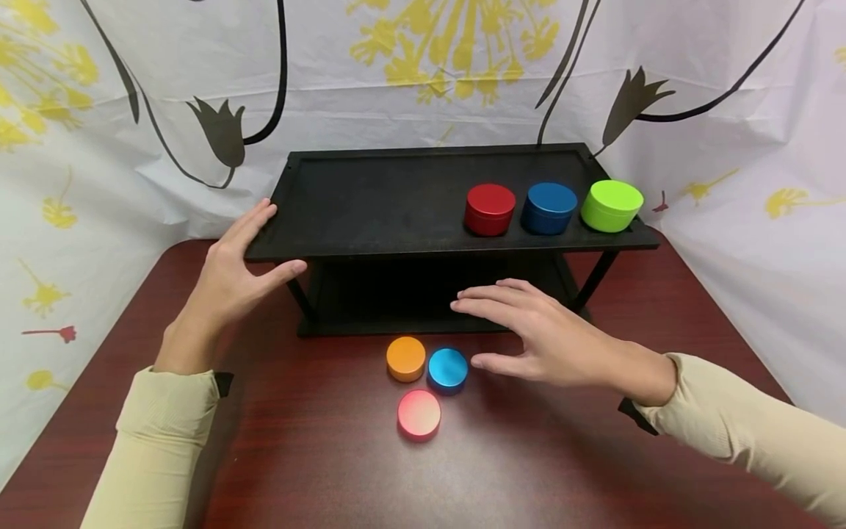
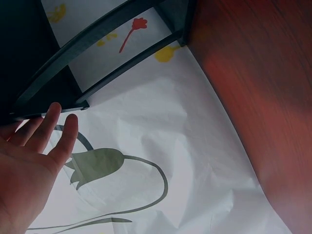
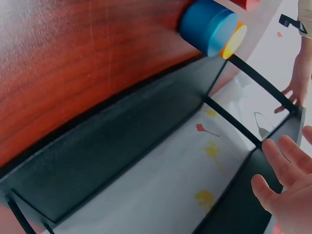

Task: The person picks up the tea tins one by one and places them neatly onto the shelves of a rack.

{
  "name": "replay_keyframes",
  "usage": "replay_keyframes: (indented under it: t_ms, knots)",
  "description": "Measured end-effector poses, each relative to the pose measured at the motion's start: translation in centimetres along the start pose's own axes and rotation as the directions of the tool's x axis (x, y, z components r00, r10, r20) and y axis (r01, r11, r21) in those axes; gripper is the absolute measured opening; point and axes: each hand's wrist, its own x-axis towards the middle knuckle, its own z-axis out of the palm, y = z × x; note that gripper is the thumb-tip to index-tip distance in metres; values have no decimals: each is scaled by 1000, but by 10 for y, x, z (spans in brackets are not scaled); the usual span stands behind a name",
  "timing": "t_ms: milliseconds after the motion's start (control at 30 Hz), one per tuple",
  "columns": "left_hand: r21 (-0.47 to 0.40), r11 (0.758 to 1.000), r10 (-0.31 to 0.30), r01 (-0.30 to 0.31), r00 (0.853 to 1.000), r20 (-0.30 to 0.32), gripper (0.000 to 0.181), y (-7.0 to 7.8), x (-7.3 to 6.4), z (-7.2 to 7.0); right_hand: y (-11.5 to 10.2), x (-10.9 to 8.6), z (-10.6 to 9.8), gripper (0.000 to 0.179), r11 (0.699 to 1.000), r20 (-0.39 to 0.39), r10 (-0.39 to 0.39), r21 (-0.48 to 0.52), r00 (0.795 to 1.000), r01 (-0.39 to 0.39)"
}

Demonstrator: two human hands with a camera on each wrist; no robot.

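Note:
My left hand [image 1: 231, 275] is at the left end of a black two-tier shelf [image 1: 377, 198], fingers extended along its edge and thumb in front; the left wrist view shows the fingertips right at the shelf's edge. My right hand [image 1: 535, 330] hovers in front of the shelf with fingers spread and nothing in them. Just left of its thumb stands a light-blue round tin [image 1: 448, 369]. Beside that tin are an orange tin [image 1: 406, 358] and, nearer me, a pinkish-red tin [image 1: 419, 415]. On the shelf's top stand a red tin [image 1: 490, 209], a dark-blue tin [image 1: 549, 209] and a lime-green tin [image 1: 611, 206].
The shelf stands on a dark red wooden table [image 1: 317, 470], its lower tier [image 1: 396, 323] close to the tabletop. White sheeting [image 1: 410, 73] printed with yellow and grey flowers hangs behind and along both sides. Thin black legs [image 1: 595, 279] support the upper tier.

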Motion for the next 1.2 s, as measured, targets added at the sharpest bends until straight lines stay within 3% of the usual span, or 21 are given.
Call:
replay_keyframes:
  t_ms: [667,1200]
  knots:
    - [-5,1000,4,-4,1000,-5,83,1,-1,1,7,-11,36,58,997,82,18,70,996,-24]
    - [-3,1000,-2,2,1000,-3,83,0,0,0,9,-11,58,55,990,187,55,120,981,-79]
